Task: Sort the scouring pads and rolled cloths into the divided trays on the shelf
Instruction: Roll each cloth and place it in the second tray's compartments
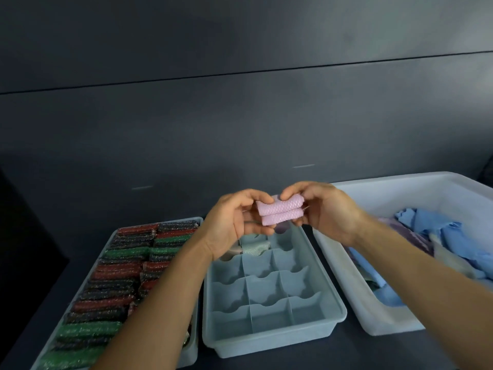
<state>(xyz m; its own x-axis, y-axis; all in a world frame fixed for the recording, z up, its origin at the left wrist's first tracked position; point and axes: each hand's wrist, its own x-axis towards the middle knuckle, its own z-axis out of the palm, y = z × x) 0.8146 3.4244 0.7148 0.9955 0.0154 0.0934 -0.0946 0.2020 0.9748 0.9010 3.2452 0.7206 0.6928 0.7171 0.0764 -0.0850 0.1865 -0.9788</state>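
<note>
A person's left hand (234,222) and right hand (324,209) pinch a folded pink waffle-weave cloth roll (280,212) by its ends (keeping it tight) above the divided pale-blue plastic tray (330,315).

Dim overall, dark grey bkgd; white tub (394,182) rim brightest, mild glare. Soft focus, blurry far right, wide-angle bending at edges.
</note>
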